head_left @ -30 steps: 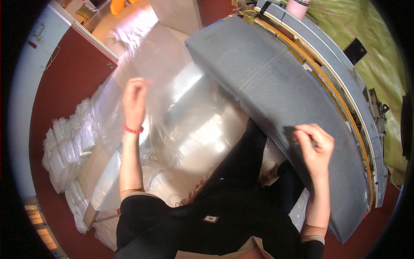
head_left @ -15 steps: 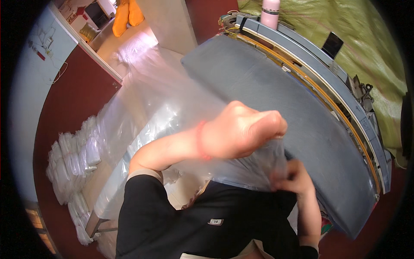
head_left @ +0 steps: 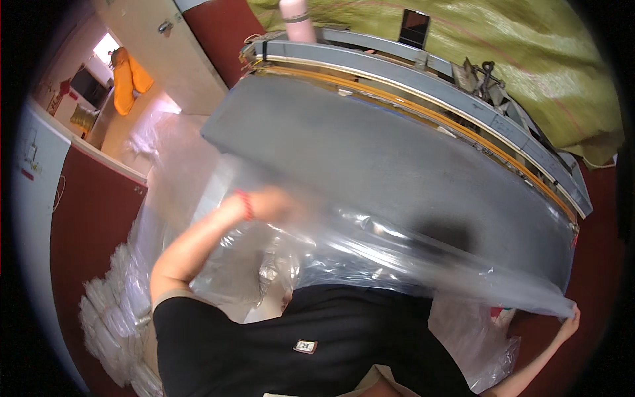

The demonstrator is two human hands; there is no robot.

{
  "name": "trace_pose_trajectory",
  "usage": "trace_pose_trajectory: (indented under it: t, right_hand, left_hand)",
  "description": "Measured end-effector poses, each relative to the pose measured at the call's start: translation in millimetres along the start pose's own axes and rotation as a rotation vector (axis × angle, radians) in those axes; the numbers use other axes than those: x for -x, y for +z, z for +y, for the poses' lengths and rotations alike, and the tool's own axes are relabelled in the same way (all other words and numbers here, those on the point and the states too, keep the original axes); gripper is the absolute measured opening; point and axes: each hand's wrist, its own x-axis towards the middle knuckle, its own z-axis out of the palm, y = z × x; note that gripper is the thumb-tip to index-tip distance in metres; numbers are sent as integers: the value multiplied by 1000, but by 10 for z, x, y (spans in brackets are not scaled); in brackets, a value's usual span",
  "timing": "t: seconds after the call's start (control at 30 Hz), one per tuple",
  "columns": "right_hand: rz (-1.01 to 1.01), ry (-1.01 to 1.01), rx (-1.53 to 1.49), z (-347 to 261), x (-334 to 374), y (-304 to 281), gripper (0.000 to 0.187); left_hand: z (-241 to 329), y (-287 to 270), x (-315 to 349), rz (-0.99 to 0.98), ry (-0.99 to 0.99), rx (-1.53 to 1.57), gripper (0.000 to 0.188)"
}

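In the head view, the person's left hand (head_left: 274,204), a red cord bracelet (head_left: 245,205) around its wrist, is blurred over the near edge of a long, grey, flat-topped work surface (head_left: 344,145); whether its fingers are clenched on anything cannot be told. The right hand (head_left: 571,323) reaches out to the far right, its fingers pinching the gathered end of a clear, thin plastic film (head_left: 383,258). This film stretches in shiny folds from beside the left hand to the right fingertips, in front of the black shirt (head_left: 357,324) and over the near edge of the grey surface. Along the back runs a blue-grey metal rail (head_left: 370,63), with a pink cylindrical bottle (head_left: 297,23) by its left end and a black rectangular phone (head_left: 414,28) near its middle, against yellow-green woven sheeting (head_left: 529,66). Bundled clear plastic (head_left: 109,317) lies at the lower left.
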Motion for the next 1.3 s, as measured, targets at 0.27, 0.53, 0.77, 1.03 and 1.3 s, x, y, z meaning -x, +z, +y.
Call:
trace_pose_trajectory:
  t: [0.27, 0.53, 0.77, 1.03, 1.3]
  right_hand:
    - [-174, -210, 243, -69, -79, 1004, 19]
    - [-313, -105, 189, -351, -69, 1615, 13]
    - [-601, -56, 217, -1135, 164, 1708, 10]
    - [-797, -85, 100, -1619, -124, 1097, 26]
    - [276, -937, 521, -2702, -41, 2021, 24]
  left_hand:
    - [-465, -2076, 1283, 809, -843, -887, 14]
    - [-1097, -1332, 190, 950, -396, -592, 46]
    - [-1746, -1064, 229, 797, -871, -448, 42]
    - [-1579, -837, -778, 859, -520, -285, 54]
    - [-1750, -941, -826, 796, -1058, -482, 66]
